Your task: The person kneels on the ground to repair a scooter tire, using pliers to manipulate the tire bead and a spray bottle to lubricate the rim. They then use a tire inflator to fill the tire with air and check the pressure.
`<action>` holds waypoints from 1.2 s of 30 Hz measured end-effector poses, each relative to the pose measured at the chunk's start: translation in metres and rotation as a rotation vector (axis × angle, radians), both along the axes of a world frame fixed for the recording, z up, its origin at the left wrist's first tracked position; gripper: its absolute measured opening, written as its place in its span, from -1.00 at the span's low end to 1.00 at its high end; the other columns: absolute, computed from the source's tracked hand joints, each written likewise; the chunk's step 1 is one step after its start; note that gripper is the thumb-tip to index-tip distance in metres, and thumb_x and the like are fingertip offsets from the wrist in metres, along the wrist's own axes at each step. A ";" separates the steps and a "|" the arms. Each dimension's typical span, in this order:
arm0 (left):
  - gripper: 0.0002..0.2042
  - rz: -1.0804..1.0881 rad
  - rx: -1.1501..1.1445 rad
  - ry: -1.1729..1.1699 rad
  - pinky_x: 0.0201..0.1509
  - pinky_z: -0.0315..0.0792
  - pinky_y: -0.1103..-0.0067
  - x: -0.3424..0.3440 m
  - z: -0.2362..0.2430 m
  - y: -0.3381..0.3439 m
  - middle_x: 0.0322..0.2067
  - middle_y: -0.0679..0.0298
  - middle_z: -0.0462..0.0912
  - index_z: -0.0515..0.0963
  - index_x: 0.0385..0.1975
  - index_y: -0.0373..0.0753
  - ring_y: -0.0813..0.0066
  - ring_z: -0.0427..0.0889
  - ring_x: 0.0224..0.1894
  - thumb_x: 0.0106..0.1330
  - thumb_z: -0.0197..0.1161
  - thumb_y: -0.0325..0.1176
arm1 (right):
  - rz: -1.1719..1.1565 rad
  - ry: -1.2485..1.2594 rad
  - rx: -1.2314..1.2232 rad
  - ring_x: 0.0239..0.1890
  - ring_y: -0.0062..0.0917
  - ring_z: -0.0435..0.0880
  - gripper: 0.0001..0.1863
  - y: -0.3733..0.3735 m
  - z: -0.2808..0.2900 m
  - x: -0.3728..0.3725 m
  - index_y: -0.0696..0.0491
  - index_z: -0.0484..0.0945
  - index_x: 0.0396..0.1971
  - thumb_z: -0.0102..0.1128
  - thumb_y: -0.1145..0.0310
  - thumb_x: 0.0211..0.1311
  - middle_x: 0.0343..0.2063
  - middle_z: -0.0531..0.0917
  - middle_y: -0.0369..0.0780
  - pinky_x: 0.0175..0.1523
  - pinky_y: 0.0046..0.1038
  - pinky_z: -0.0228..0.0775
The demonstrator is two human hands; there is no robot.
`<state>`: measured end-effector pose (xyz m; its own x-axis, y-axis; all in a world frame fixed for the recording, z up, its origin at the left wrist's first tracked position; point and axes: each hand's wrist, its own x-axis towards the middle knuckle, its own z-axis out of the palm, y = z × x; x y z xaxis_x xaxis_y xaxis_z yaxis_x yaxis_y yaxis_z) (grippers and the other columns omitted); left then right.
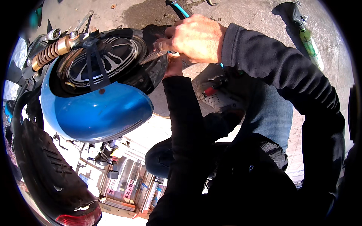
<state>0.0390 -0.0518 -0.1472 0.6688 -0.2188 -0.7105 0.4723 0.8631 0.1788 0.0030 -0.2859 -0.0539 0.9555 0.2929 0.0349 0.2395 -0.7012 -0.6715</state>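
Note:
My right hand (198, 37) is closed around a slim metal tool (151, 57), its tip against the edge of a black tyre (157, 71). The fingers cover the rest of the tool, so its exact kind is unclear. Just below, my left hand (174, 67) is at the same side of the tyre. Its fingers are mostly hidden behind the right hand and the tyre. The spoked wheel (109, 56) belongs to a scooter with a glossy blue fender (103, 109). Beyond the right hand, a teal stick-like piece (181, 9) shows; whether it joins the tool I cannot tell.
A coppery shock absorber (51, 52) stands at the wheel's left. A dark rear body panel with a red tail light (79, 219) fills the lower left. On the pavement are a green bottle with a black nozzle (309, 43) and a red-handled item (210, 91) by my shoe (220, 100).

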 end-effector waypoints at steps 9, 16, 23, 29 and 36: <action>-0.59 0.042 -0.568 0.070 -0.08 0.57 0.49 0.003 0.021 -0.032 -0.18 0.13 0.56 0.33 0.23 -0.38 0.36 0.63 -0.18 0.38 0.03 -0.53 | -0.024 0.134 0.366 -0.06 -0.20 0.73 -0.41 -0.017 -0.016 -0.027 -0.11 0.57 0.19 0.35 0.49 0.07 -0.12 0.73 -0.13 0.08 -0.21 0.58; -0.65 0.033 -0.571 0.139 -0.22 0.65 0.51 0.010 0.023 -0.028 -0.30 0.13 0.59 0.38 0.12 -0.47 0.34 0.65 -0.29 0.36 0.05 -0.50 | -0.189 0.133 0.346 -0.11 -0.18 0.73 -0.35 -0.027 -0.025 -0.054 -0.16 0.54 0.24 0.36 0.49 0.06 0.00 0.67 -0.12 0.03 -0.24 0.63; -0.62 0.053 -0.592 0.086 -0.05 0.53 0.50 0.008 0.023 -0.023 -0.18 0.19 0.58 0.34 0.24 -0.39 0.42 0.61 -0.19 0.47 -0.01 -0.41 | -0.094 0.120 0.187 -0.05 -0.17 0.71 -0.33 -0.003 -0.009 -0.033 -0.02 0.58 0.18 0.45 0.51 -0.07 -0.08 0.68 -0.11 0.08 -0.23 0.59; -0.63 0.095 -0.589 0.149 -0.06 0.53 0.50 0.002 0.025 -0.032 -0.18 0.18 0.59 0.34 0.22 -0.40 0.42 0.61 -0.19 0.47 -0.02 -0.42 | -0.132 0.069 0.125 -0.09 -0.18 0.70 -0.35 0.011 -0.010 -0.023 -0.08 0.57 0.17 0.46 0.42 -0.05 -0.17 0.66 -0.13 0.02 -0.23 0.61; -0.64 0.035 -0.597 0.126 -0.06 0.54 0.54 0.008 0.022 -0.028 -0.19 0.18 0.60 0.36 0.20 -0.39 0.42 0.63 -0.20 0.42 0.01 -0.47 | -0.195 0.074 0.278 -0.05 -0.17 0.68 -0.34 -0.019 -0.014 -0.050 -0.12 0.54 0.21 0.42 0.46 -0.01 -0.09 0.62 -0.12 0.03 -0.20 0.60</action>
